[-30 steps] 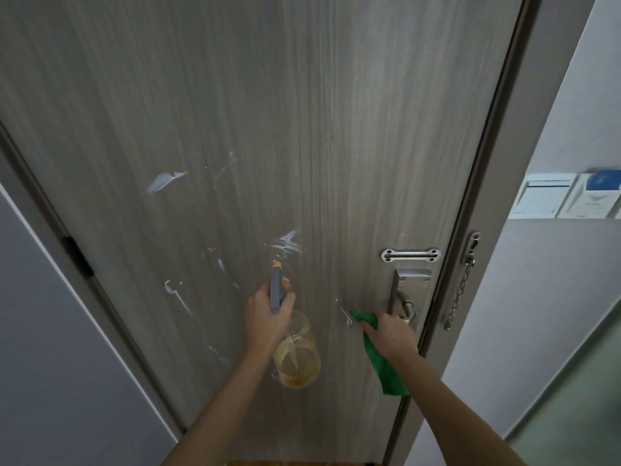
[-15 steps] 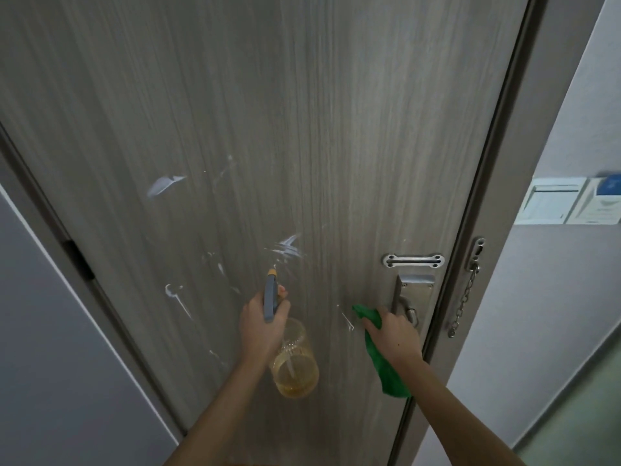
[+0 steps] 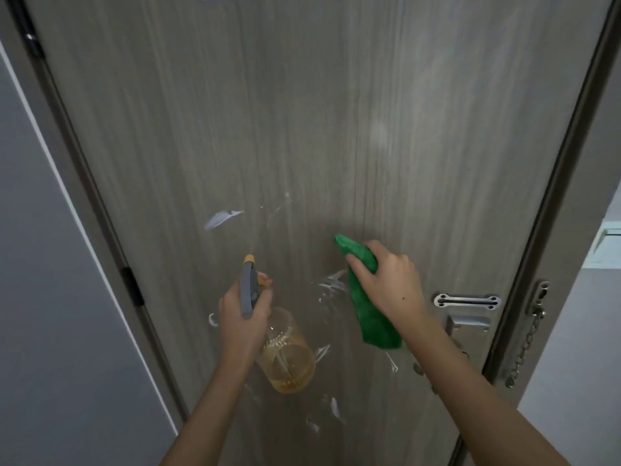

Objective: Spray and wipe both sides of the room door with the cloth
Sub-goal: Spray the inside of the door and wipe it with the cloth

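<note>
A grey wood-grain door (image 3: pixel 336 112) fills the view, marked with white smears and scraps around its middle and lower part. My left hand (image 3: pixel 243 317) grips a clear spray bottle (image 3: pixel 289 358) part full of amber liquid, its grey trigger head with an orange nozzle pointing up at the door. To the right, my right hand (image 3: pixel 391 284) holds a green cloth (image 3: pixel 366 304) against the door, above and left of the metal handle plate (image 3: pixel 468 322). The cloth's tail hangs below the hand.
A metal latch plate (image 3: pixel 467 301) sits above the handle, and a door chain (image 3: pixel 527 341) hangs on the frame at right. A black hinge (image 3: pixel 132 290) shows on the left frame. Grey walls flank the door; a white wall switch (image 3: pixel 606 247) is at far right.
My right hand has lifted the cloth up and left, away from the handle, onto the door face. The bottle stays in my left hand, and the view has moved closer to the door.
</note>
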`<state>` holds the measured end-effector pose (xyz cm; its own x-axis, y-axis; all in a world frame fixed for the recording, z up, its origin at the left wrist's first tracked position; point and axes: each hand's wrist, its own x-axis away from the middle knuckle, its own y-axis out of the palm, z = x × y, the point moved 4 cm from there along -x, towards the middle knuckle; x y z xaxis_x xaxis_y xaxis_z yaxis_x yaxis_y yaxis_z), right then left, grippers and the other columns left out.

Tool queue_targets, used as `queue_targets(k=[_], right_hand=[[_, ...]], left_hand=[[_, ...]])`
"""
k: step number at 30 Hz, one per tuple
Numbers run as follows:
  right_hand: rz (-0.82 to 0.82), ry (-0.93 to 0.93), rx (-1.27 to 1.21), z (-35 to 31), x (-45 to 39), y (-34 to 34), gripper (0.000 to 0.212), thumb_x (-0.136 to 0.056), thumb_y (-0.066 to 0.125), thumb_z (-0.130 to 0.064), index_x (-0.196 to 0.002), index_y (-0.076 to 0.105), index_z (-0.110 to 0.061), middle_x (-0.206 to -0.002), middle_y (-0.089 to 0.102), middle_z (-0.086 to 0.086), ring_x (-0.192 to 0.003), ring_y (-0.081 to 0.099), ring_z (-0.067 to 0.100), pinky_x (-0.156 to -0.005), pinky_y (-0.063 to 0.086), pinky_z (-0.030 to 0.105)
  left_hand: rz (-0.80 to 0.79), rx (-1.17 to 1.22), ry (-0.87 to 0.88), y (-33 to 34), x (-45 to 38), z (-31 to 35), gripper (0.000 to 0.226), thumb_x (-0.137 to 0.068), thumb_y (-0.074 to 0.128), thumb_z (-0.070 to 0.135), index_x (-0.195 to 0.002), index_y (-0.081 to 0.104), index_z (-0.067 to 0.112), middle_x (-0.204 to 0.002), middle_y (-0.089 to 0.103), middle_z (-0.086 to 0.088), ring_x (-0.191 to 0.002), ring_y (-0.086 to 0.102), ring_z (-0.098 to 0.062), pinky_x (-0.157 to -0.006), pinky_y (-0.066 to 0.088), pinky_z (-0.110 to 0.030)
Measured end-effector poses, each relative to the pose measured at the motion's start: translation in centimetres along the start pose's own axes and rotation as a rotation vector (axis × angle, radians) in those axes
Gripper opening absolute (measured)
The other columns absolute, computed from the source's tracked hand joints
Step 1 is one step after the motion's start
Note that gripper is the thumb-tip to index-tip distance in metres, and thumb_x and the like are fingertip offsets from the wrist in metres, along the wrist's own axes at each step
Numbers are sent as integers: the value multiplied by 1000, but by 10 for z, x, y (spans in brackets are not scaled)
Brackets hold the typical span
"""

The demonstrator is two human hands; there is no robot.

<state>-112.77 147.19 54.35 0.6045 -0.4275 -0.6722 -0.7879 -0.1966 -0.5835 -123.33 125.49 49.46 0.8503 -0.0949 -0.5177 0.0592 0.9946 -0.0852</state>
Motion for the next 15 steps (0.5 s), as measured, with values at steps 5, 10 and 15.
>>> queue_targets(k=[5,10,15], right_hand=[[15,-36,-68,-32,2,16,27,-89,62,-43,-90,64,-15,-60,62,3,-56,61,25,-52,47,31],[-27,-23,-58,-40,4,35,30,-90,61,-43,-92,65,-14,-60,61,1,-53,58,19,-50,47,30],[-51,5,5,-31,-8,41,31,-92,58,-43,-96,64,-13,-62,59,0,-53,55,18,-50,42,27]], left_hand=[[30,-29,-19,-28,-5,-3,30,-83,57,33,-60,46,17,-50,40,1,-46,38,-14,-47,33,-33],[33,-27,-48,-49,-12,-21,31,-93,62,27,-68,55,9,-54,44,-4,-49,43,-18,-49,37,-35],[26,-80,-32,-61,-13,-30,15,-93,62,20,-78,65,18,-56,49,-3,-50,47,-18,-48,40,-36]])
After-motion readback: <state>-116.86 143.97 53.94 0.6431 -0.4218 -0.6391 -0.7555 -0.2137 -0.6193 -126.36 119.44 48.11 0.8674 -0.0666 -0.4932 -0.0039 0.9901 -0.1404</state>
